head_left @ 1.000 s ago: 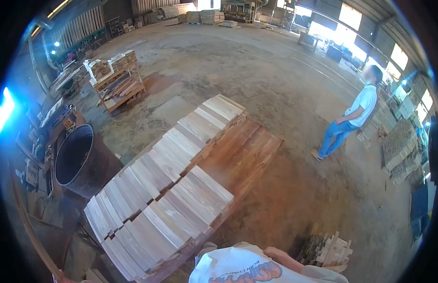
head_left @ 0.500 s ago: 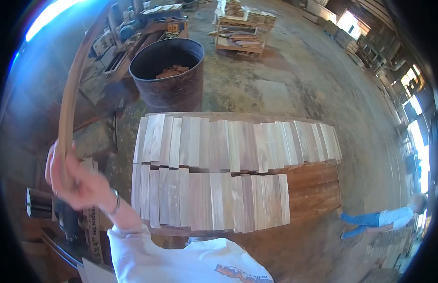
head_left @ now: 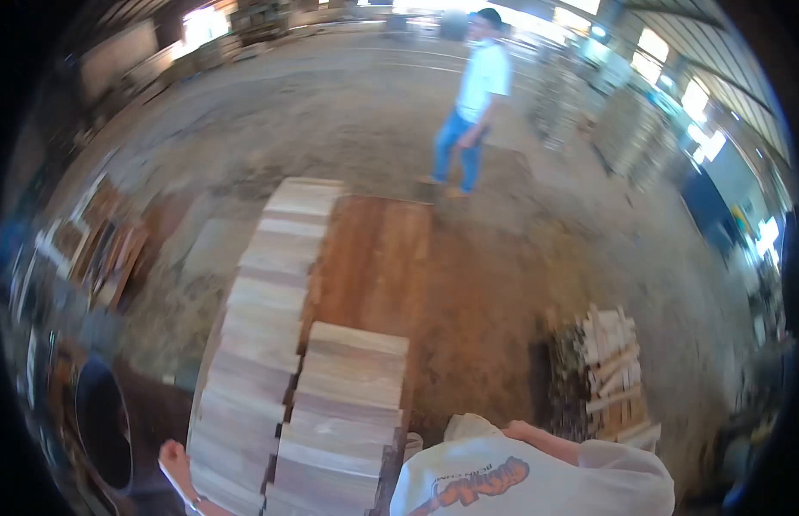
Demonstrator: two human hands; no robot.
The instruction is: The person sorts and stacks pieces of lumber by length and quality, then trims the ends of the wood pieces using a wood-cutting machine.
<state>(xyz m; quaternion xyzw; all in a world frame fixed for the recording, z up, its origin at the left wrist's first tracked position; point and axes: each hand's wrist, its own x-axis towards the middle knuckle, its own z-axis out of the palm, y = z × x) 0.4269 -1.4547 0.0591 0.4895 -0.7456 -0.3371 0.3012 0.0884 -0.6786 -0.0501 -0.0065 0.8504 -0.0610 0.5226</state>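
My left hand [head_left: 174, 459] is at the lower left, beside the near left edge of the wood-covered table. Its fingers look curled, slightly blurred, with no strip visible in them. Close to it lies the longer row of pale wooden strips [head_left: 260, 297], set side by side. A shorter row of strips [head_left: 352, 378] lies to the right of that one. My right hand [head_left: 521, 430] is in front of my body by the white shirt, apart from the strips; its fingers are mostly hidden.
A dark metal barrel [head_left: 103, 421] stands left of the table. Brown tabletop [head_left: 373, 249] shows beyond the shorter row. To the right is a stack of wood pieces [head_left: 610, 370]. Another person [head_left: 477, 95] stands past the table's far end. A rack with wood [head_left: 107, 241] is at left.
My view has swung to the right, so table and barrel appear turned and farther left. The long wooden strip my left hand held up is no longer visible. My right hand has come into view.
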